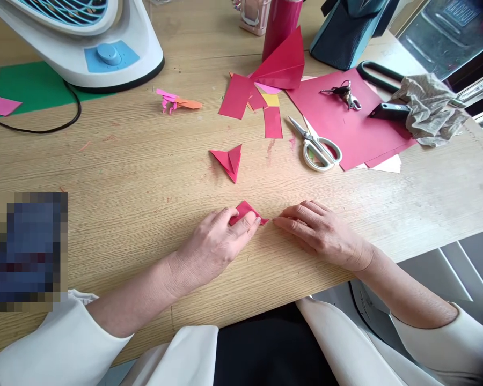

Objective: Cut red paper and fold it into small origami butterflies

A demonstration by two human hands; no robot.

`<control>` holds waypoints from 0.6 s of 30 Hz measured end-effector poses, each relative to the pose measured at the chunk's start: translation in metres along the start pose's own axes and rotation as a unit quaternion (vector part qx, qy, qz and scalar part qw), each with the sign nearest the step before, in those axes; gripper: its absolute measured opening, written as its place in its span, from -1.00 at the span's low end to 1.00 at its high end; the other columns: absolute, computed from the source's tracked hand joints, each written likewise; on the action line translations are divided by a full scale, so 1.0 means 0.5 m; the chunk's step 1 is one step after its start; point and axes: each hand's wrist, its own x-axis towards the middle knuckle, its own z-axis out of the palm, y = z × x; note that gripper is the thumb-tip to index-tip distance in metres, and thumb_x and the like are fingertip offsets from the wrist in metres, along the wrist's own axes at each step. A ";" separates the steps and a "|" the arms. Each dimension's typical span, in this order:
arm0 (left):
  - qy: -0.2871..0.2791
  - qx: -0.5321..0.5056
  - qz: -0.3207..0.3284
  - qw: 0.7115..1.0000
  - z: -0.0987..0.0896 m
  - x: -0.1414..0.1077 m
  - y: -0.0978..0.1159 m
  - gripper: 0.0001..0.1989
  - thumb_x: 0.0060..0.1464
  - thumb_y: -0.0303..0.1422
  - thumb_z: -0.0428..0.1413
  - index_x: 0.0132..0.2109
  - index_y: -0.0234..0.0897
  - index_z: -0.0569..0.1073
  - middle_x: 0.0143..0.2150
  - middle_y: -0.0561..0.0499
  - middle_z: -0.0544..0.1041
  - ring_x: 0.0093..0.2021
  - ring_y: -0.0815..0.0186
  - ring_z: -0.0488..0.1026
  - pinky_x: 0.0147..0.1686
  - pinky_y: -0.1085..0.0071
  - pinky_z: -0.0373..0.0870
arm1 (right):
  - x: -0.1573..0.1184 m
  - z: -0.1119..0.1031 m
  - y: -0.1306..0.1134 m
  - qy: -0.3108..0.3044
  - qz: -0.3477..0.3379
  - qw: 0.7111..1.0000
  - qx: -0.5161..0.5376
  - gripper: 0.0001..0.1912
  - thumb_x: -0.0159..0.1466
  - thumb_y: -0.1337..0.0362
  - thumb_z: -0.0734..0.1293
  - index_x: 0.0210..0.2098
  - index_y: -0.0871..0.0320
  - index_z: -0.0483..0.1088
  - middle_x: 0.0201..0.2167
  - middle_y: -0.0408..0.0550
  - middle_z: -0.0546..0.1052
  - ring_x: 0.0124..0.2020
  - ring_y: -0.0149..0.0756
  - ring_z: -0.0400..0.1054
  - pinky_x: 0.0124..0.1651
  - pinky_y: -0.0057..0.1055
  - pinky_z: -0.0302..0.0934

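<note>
A small folded piece of red paper (241,208) lies on the wooden table near its front edge. My left hand (221,241) is closed over it, fingers pressing it to the tabletop; part of the paper is hidden beneath them. Just right of the paper's pointed tip, my right hand (320,230) rests palm down with its fingers loosely extended. Nothing shows in it, and its thumb is mostly hidden. Beyond the left hand sits a folded red paper piece (229,162) with pointed corners. White-handled scissors (317,147) lie open farther back on the right.
At the back left stands a white fan base (140,48) on green paper (20,88). A pink and orange folded paper figure (175,102) lies mid-table. Red sheets (326,120), keys (346,96), a box cutter (390,111) and crumpled tissue (434,110) are right. A red bottle (282,24) stands behind.
</note>
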 end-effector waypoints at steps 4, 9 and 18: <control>0.003 -0.003 0.014 1.000 0.007 0.000 -0.001 -0.60 0.24 -0.58 0.04 0.21 -0.42 0.41 0.03 -0.14 0.55 -0.09 0.16 0.42 -0.17 0.21 0.46 | 0.010 0.005 -0.011 -0.018 0.001 0.999 -0.036 -0.67 0.43 0.42 0.17 0.14 0.17 0.37 -0.15 0.09 0.50 -0.25 -0.19 0.31 -0.20 -0.24 0.19; 0.005 -0.002 0.010 1.000 0.009 -0.001 0.000 -0.61 0.24 -0.58 0.02 0.20 -0.43 0.43 0.04 -0.13 0.55 -0.10 0.17 0.41 -0.17 0.21 0.45 | 0.021 0.003 -0.025 -0.031 -0.010 0.996 -0.078 -0.66 0.43 0.42 0.19 0.16 0.16 0.37 -0.17 0.07 0.51 -0.30 -0.20 0.28 -0.26 -0.24 0.15; -0.019 -0.006 -0.003 1.000 -0.002 -0.002 0.005 -0.53 0.23 -0.57 0.01 0.27 -0.33 0.38 0.08 -0.08 0.53 -0.07 0.15 0.39 -0.11 0.19 0.44 | 0.005 0.004 -0.016 -0.010 -0.003 0.999 -0.048 -0.72 0.40 0.43 0.23 0.08 0.20 0.40 -0.13 0.09 0.52 -0.28 -0.21 0.29 -0.25 -0.24 0.20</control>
